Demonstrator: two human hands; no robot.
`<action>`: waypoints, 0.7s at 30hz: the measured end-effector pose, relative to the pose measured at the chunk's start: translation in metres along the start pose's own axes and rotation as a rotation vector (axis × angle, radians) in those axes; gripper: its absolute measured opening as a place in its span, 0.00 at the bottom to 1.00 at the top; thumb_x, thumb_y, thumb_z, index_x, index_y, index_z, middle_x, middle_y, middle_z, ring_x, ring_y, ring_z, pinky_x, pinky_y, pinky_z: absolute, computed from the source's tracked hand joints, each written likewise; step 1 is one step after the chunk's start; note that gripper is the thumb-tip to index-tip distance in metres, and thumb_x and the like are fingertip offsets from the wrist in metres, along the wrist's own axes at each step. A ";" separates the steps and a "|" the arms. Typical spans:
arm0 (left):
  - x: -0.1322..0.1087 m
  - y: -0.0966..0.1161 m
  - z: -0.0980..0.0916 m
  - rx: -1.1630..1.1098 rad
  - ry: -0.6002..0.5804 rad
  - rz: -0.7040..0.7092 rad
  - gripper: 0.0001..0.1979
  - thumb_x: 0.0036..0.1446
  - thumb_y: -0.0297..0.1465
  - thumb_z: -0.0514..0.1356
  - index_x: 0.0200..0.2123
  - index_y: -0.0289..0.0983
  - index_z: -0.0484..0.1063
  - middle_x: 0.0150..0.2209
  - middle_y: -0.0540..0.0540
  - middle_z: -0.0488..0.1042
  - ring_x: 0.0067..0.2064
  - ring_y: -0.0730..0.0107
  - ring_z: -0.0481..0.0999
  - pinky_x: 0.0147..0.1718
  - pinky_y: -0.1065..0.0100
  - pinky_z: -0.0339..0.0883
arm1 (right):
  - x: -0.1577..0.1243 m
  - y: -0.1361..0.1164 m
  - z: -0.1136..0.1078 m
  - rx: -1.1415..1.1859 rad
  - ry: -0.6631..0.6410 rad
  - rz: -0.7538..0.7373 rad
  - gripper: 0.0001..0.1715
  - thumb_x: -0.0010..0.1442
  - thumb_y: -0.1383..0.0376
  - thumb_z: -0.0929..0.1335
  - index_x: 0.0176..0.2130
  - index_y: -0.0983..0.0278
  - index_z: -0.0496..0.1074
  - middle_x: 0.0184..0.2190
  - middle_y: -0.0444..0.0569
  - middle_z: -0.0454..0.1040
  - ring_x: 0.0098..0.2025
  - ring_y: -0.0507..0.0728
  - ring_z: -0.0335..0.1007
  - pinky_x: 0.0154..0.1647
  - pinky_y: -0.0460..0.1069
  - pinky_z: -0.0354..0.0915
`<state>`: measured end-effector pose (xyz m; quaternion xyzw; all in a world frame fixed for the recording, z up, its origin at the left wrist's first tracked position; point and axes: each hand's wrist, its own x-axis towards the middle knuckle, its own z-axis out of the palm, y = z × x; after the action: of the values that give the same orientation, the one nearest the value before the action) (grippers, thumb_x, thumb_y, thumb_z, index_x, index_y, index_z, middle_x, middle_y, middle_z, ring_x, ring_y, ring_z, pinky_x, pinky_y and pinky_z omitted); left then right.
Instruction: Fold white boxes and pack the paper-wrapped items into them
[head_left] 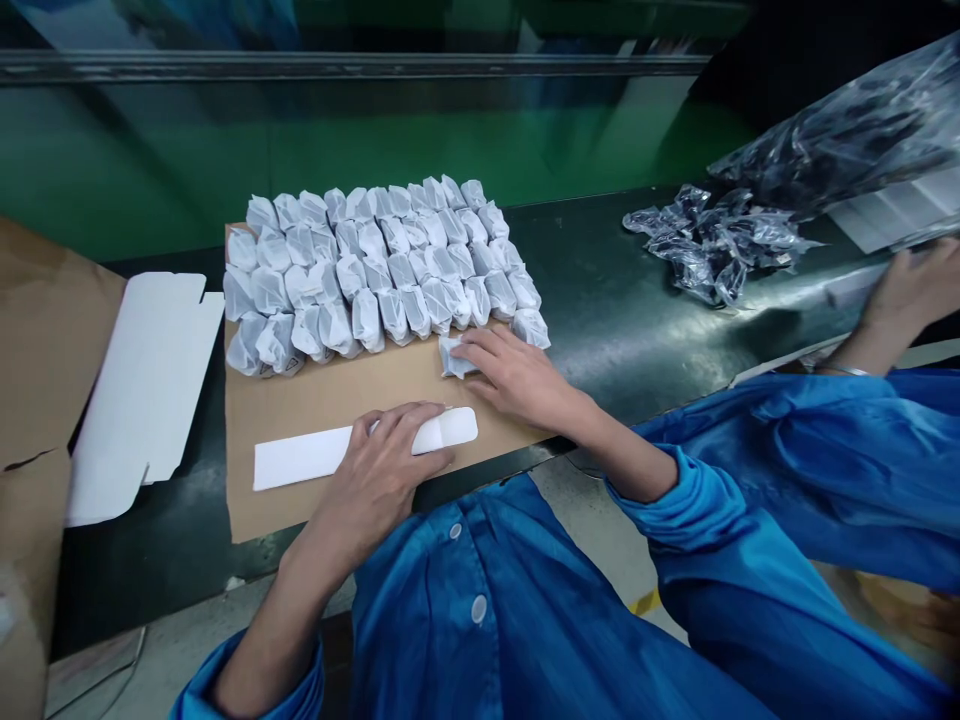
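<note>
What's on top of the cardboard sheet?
On the cardboard sheet: rows of white-wrapped packets, a white carton under the left hand, and a single packet at the right hand. The wrapped contents and the sheet beneath are hidden.

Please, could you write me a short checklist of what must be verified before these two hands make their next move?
1. Left hand holding the narrow white carton: ok.
2. Carton lying on the cardboard sheet: ok.
3. Carton's rounded end flap tucked in: not ok, it sticks out beyond the left hand.
4. Right hand gripping the wrapped packet firmly: cannot tell; the hand touches it, but the grip is partly hidden.
5. Carton's inside checked: cannot tell, it is not visible.
6. Co-worker's hand apart from both hands: ok, it is at the far right.
</note>
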<state>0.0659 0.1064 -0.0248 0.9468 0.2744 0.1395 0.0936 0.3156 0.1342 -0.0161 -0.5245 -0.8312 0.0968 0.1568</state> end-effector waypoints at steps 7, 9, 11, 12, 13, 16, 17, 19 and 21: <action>-0.005 -0.001 -0.001 0.024 0.019 -0.012 0.20 0.59 0.18 0.55 0.44 0.45 0.78 0.61 0.40 0.68 0.59 0.51 0.67 0.49 0.52 0.60 | 0.003 -0.010 -0.008 0.157 -0.037 0.171 0.14 0.69 0.62 0.65 0.52 0.64 0.72 0.45 0.52 0.79 0.44 0.58 0.74 0.43 0.52 0.66; -0.006 -0.002 -0.001 0.025 0.016 -0.008 0.20 0.59 0.18 0.55 0.44 0.45 0.78 0.61 0.39 0.68 0.59 0.51 0.67 0.49 0.52 0.60 | -0.004 -0.016 -0.005 -0.044 0.106 0.134 0.16 0.72 0.62 0.61 0.50 0.66 0.74 0.48 0.56 0.78 0.47 0.60 0.73 0.44 0.53 0.65; -0.007 -0.002 0.000 0.023 0.014 -0.007 0.19 0.59 0.18 0.55 0.44 0.45 0.78 0.61 0.39 0.68 0.59 0.51 0.68 0.49 0.52 0.60 | -0.009 -0.021 0.002 -0.179 0.158 0.027 0.20 0.73 0.59 0.59 0.48 0.67 0.75 0.45 0.56 0.78 0.45 0.60 0.72 0.42 0.53 0.64; -0.007 -0.002 0.000 0.023 0.013 -0.008 0.19 0.59 0.18 0.55 0.44 0.45 0.78 0.61 0.39 0.68 0.59 0.51 0.68 0.49 0.52 0.60 | -0.011 -0.022 0.006 -0.207 0.154 -0.014 0.21 0.73 0.58 0.59 0.47 0.67 0.75 0.43 0.55 0.79 0.43 0.59 0.73 0.41 0.52 0.63; -0.006 -0.002 -0.001 0.023 0.011 -0.010 0.20 0.59 0.17 0.55 0.43 0.45 0.78 0.60 0.39 0.68 0.58 0.50 0.68 0.49 0.52 0.60 | -0.012 -0.021 0.009 -0.215 0.146 -0.033 0.21 0.73 0.57 0.59 0.46 0.66 0.75 0.40 0.54 0.79 0.41 0.58 0.73 0.39 0.52 0.63; -0.006 -0.002 -0.001 0.024 0.007 -0.018 0.20 0.59 0.17 0.55 0.44 0.45 0.78 0.60 0.39 0.69 0.59 0.51 0.68 0.48 0.52 0.60 | -0.012 -0.016 0.018 -0.213 0.180 0.024 0.19 0.74 0.62 0.58 0.50 0.66 0.74 0.37 0.53 0.79 0.38 0.57 0.73 0.37 0.51 0.62; -0.006 -0.002 -0.001 0.023 0.010 -0.019 0.20 0.59 0.17 0.55 0.44 0.45 0.78 0.60 0.39 0.69 0.59 0.51 0.68 0.48 0.52 0.60 | -0.012 -0.014 0.020 -0.235 0.206 0.051 0.19 0.74 0.65 0.57 0.51 0.67 0.73 0.38 0.54 0.79 0.39 0.57 0.72 0.37 0.51 0.62; -0.006 -0.001 -0.001 0.021 0.025 -0.018 0.20 0.60 0.18 0.55 0.44 0.46 0.78 0.60 0.39 0.69 0.59 0.51 0.68 0.48 0.53 0.60 | -0.012 -0.011 0.021 -0.309 0.252 0.078 0.20 0.73 0.68 0.56 0.51 0.67 0.74 0.40 0.56 0.79 0.39 0.58 0.72 0.36 0.52 0.61; -0.006 -0.001 -0.001 0.021 0.041 -0.015 0.20 0.60 0.18 0.55 0.44 0.46 0.78 0.60 0.40 0.69 0.59 0.52 0.68 0.48 0.53 0.61 | -0.015 -0.011 0.021 -0.358 0.258 0.060 0.20 0.73 0.68 0.56 0.49 0.66 0.74 0.46 0.57 0.78 0.41 0.59 0.71 0.37 0.53 0.62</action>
<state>0.0598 0.1040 -0.0258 0.9426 0.2846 0.1554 0.0792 0.3049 0.1166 -0.0345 -0.5767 -0.7921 -0.1155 0.1631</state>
